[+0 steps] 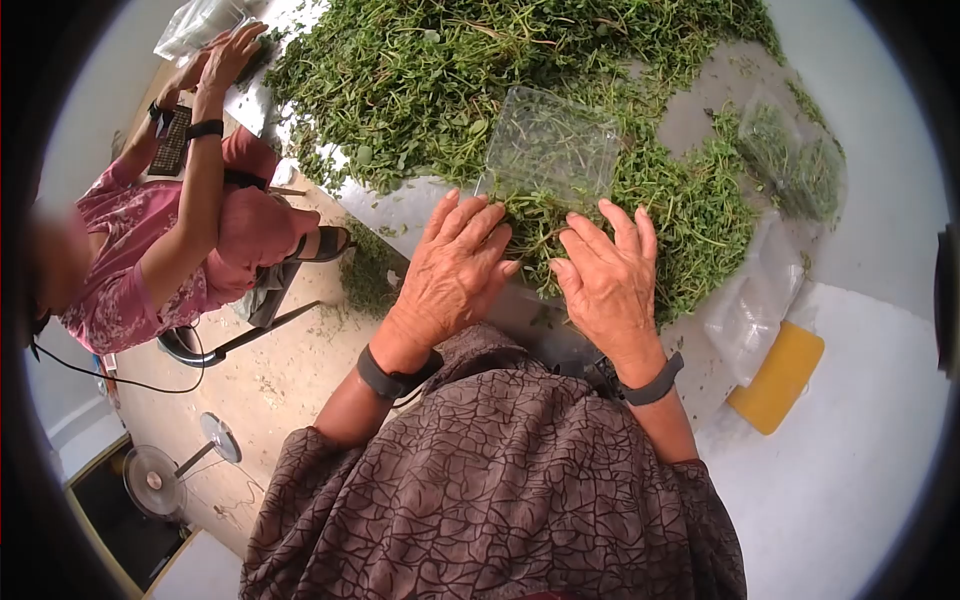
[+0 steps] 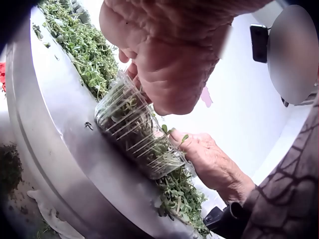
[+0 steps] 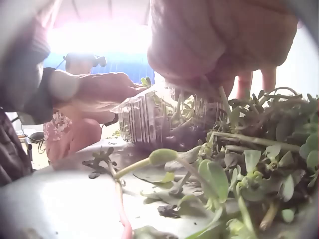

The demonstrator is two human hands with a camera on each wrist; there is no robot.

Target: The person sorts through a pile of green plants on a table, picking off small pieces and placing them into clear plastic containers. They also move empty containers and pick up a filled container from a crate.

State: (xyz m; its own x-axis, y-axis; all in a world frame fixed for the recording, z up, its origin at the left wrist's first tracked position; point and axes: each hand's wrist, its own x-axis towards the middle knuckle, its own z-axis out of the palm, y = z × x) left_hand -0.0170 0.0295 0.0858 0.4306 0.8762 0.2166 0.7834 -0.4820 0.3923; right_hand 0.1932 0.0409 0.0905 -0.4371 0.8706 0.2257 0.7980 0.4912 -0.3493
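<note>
A clear plastic clamshell box, its lid (image 1: 553,140) folded back, lies on the table edge in front of me. Leafy green stems (image 1: 532,225) fill its ribbed base (image 2: 137,129). My left hand (image 1: 455,262) is at the left side of the base, fingers extended along the greens. On the other side, my right hand (image 1: 612,285) has its fingers spread, the tips at the greens and the rim. In the left wrist view the right thumb (image 2: 179,137) is right at the box's edge. From the right wrist, loose stems (image 3: 214,174) show close beside the base.
A large heap of the same greens (image 1: 400,90) covers the table ahead. Clear plastic bags (image 1: 760,300) and a yellow board (image 1: 780,378) are at right. Another person (image 1: 180,220) sits at left near stacked clear boxes (image 1: 200,28). A fan (image 1: 155,482) stands behind.
</note>
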